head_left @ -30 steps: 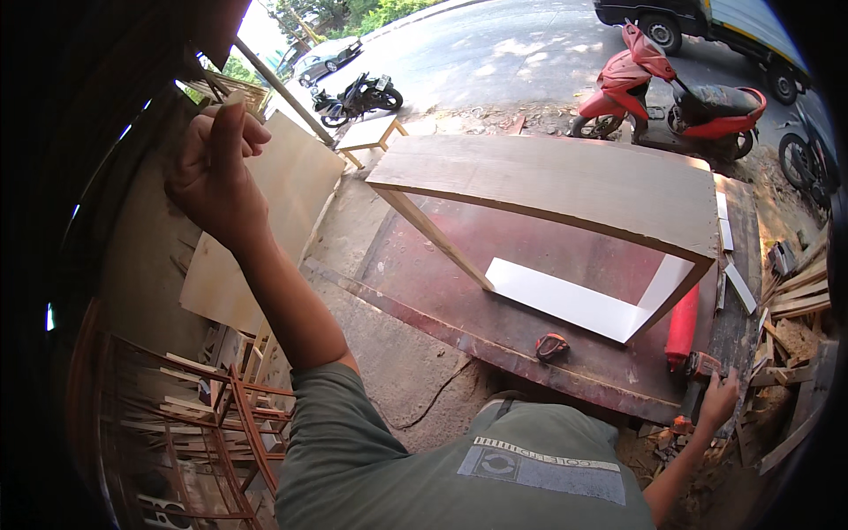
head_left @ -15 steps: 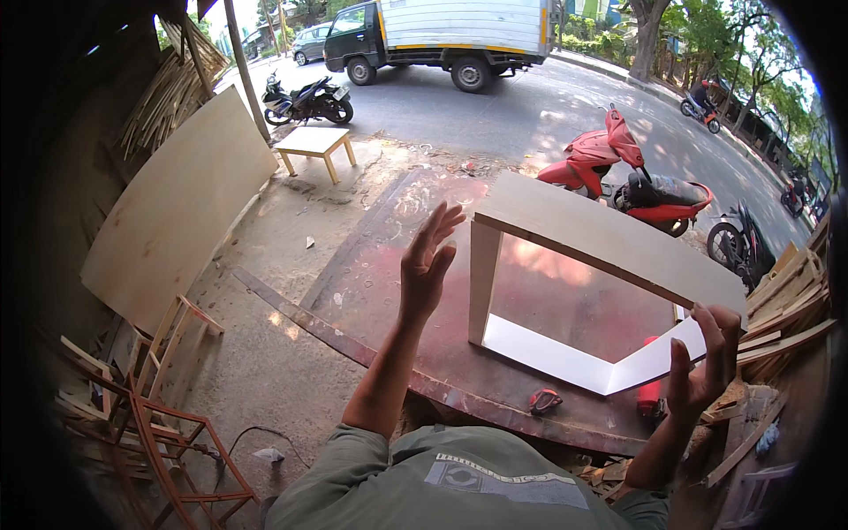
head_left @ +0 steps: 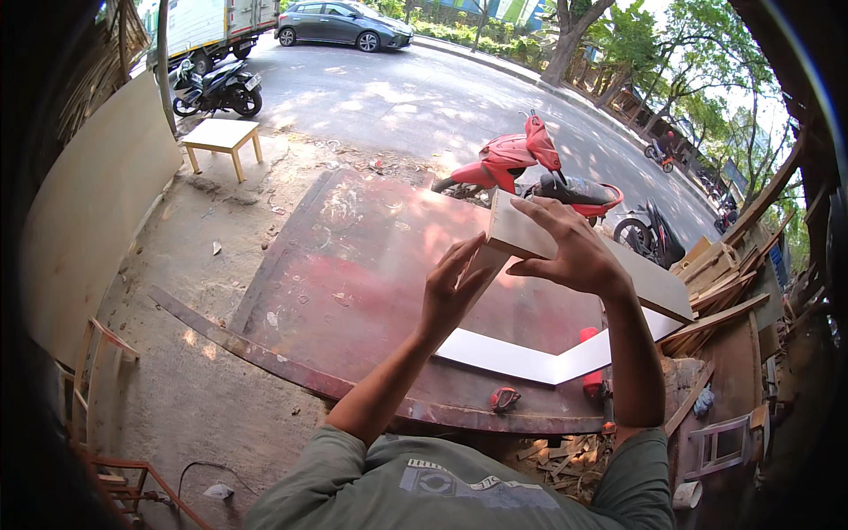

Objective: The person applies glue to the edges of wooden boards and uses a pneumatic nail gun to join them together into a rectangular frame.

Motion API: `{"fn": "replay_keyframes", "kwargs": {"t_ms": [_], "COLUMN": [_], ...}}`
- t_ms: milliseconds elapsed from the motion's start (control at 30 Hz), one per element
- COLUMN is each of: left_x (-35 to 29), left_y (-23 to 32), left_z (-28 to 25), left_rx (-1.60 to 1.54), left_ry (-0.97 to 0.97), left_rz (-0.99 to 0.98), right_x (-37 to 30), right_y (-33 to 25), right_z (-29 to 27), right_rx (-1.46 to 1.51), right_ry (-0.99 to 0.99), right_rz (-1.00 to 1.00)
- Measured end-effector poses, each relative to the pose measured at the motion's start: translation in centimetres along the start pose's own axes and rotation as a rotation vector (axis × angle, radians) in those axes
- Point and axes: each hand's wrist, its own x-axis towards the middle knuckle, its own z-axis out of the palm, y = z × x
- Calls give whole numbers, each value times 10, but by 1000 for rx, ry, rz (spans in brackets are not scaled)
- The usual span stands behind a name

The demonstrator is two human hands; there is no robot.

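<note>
A box-shaped wooden frame [head_left: 649, 278] stands on the dark red worktable [head_left: 309, 283], with bare wood on its upper panel and a white face on its lower inner panels. At the frame's left corner, my left hand [head_left: 449, 287] lies against the side panel, fingers stretched upward and thumb apart. My right hand [head_left: 574, 247] spans the same corner, its spread fingers over the upper panel and its thumb by the near edge. Part of the corner is hidden behind it. Near the table's front edge lies a red and black tape measure [head_left: 504, 399]. A red cylinder [head_left: 592, 382] is partly hidden by the frame.
Wood strips [head_left: 720, 287] are piled at the right, and scraps [head_left: 565, 464] lie below the table. A plywood sheet [head_left: 97, 212] leans at left, near a small table [head_left: 221, 137]. A red scooter [head_left: 530, 168] stands beyond the worktable.
My view has turned rightward. My right hand has moved from the frame's right end to its left corner. My left hand, raised beside the frame before, now touches that corner.
</note>
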Motion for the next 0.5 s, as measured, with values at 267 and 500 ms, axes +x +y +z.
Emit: {"fn": "replay_keyframes", "kwargs": {"t_ms": [267, 500], "left_x": [1, 2], "left_y": [-8, -10], "left_z": [2, 4], "left_rx": [-7, 19], "left_ry": [-9, 19], "left_rz": [-39, 1], "right_x": [2, 5], "right_y": [3, 7], "right_z": [3, 9], "right_rx": [81, 58], "right_ry": [52, 65], "right_rz": [-2, -24]}}
